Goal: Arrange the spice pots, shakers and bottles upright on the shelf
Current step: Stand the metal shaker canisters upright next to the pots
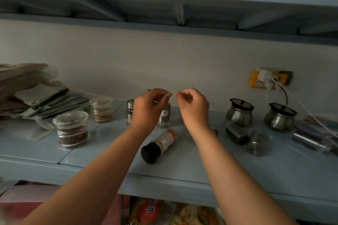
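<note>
On the shelf (182, 166): two glass jars (73, 129), two steel pots (239, 113), one bottle (159, 146) lying down. Both hands (150, 107) hover loosely curled, grasping nothing.

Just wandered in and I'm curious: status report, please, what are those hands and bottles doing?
Left hand and right hand raised above shelf, fingers curled, holding nothing visible. Black-capped bottle lying flat. Metal shakers toppled right. Nothing blocking.

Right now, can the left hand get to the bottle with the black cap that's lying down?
Probably yes. The bottle lies on its side on the shelf, just below the left hand, with nothing on top of it or between them. The hand looks empty and would only need to drop down.
</note>
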Demonstrator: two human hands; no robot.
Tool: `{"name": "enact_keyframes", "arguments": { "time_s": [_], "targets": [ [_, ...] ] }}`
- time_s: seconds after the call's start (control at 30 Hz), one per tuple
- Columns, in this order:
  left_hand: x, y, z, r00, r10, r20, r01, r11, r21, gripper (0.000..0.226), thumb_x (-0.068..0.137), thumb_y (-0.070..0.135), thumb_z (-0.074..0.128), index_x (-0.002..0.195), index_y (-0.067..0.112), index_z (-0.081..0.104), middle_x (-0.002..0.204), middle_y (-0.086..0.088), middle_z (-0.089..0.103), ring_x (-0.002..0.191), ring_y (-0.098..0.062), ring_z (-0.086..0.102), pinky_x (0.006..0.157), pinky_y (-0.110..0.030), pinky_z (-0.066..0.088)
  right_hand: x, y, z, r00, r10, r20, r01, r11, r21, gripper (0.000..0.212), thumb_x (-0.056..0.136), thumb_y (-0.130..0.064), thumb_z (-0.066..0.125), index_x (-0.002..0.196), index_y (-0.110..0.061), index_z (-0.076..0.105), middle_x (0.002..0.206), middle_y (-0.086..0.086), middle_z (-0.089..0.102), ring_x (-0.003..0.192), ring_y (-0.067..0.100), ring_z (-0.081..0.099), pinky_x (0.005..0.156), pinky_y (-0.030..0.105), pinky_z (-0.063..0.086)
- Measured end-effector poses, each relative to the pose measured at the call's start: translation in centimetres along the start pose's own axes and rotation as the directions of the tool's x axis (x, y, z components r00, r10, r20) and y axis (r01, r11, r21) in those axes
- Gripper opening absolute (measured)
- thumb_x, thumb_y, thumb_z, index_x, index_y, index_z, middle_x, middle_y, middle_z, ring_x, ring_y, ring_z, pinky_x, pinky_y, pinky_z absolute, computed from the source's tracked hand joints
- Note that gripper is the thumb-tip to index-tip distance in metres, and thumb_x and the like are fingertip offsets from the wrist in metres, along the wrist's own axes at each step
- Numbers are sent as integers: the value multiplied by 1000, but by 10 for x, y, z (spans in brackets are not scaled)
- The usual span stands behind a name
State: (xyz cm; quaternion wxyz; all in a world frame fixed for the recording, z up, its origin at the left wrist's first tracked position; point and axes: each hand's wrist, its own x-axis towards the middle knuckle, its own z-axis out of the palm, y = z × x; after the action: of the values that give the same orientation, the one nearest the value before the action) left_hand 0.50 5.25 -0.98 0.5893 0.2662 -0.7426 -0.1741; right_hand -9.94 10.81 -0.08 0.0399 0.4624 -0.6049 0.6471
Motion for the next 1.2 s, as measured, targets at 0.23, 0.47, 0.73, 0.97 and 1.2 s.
{"name": "enact_keyframes", "arguments": {
  "time_s": [0.23,0.47,0.73,0.97,1.2],
  "targets": [
    [2,48,39,875,90,475,-204,960,192,34,85,12,59,118,19,65,116,-3,69,104,-20,64,92,-28,49,16,38,-74,994,112,6,-111,988,-109,14,89,-9,56,98,-14,65,91,-1,64,83,10,58,65,14,42],
    [-6,56,80,732,-202,650,-149,885,442,33,85,22,52,117,17,62,118,-11,66,108,-32,62,93,-42,51,-11,80,-91,986,114,122,-97,986,-138,23,84,-5,62,105,-13,63,95,0,60,92,16,58,74,20,45],
    [-6,44,94,696,-288,658,-149,838,525,36,89,21,49,123,28,60,123,-7,63,110,-27,60,94,-39,50,-14,89,-96,965,111,240,-39,958,-284,43,77,-22,73,116,-13,59,111,4,56,104,16,52,88,29,44],
    [-8,40,95,700,-301,647,-120,844,522,37,90,20,47,125,27,58,128,-8,60,115,-28,58,98,-40,48,-16,90,-96,913,293,282,-235,946,-223,49,79,-26,73,122,-12,54,111,10,63,100,21,60,87,33,49],
    [-6,40,92,700,-368,612,-35,839,544,33,87,23,51,117,27,64,119,-3,65,105,-23,62,89,-34,52,-15,90,-93,928,269,256,-197,941,-276,8,80,-22,69,81,-14,67,86,11,70,84,26,66,80,41,54]
  ]
}}
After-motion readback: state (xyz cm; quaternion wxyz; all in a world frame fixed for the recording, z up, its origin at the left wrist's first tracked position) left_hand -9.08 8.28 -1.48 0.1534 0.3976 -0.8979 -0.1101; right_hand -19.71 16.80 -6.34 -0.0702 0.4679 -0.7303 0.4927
